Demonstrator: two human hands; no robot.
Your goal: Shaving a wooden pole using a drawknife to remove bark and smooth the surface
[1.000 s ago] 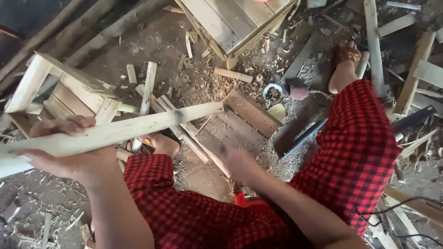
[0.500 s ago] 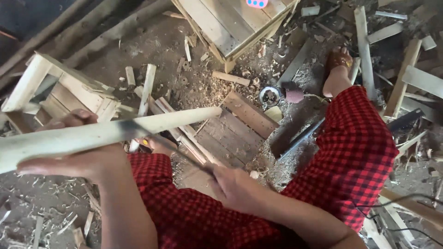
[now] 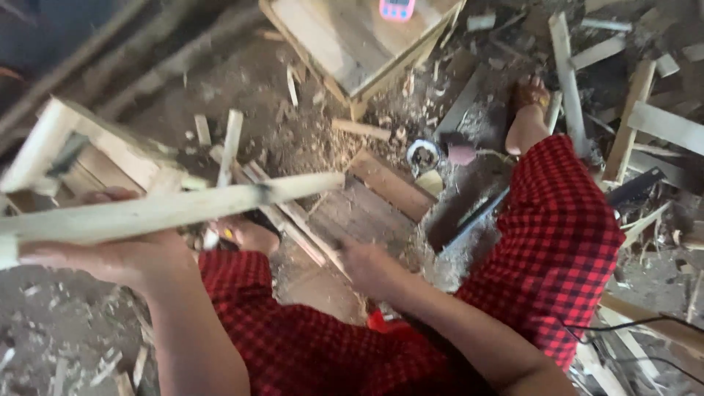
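Observation:
My left hand (image 3: 110,257) is shut around a long pale wooden stick (image 3: 220,205) and holds it level across the left of the view, its far end pointing right. My right hand (image 3: 370,268) hangs low in the middle, just over thin wooden slats (image 3: 297,216) on the ground. It is blurred, so its grip cannot be made out. A small red object (image 3: 378,320) shows under that wrist. Both my legs wear red checked cloth (image 3: 557,220), and my bare feet (image 3: 528,117) rest among the shavings.
A pale wooden frame (image 3: 44,139) stands at the left, behind the stick. A wooden box (image 3: 352,44) with a pink device (image 3: 397,9) on top sits at the back. A short board (image 3: 389,187), a round metal ring (image 3: 423,154), a long dark blade (image 3: 477,216) and scattered offcuts (image 3: 565,73) lie about.
The stick in my left hand has swung slightly, its right end dipping a little. My right hand has drawn back toward me, away from the slats. The view has tilted.

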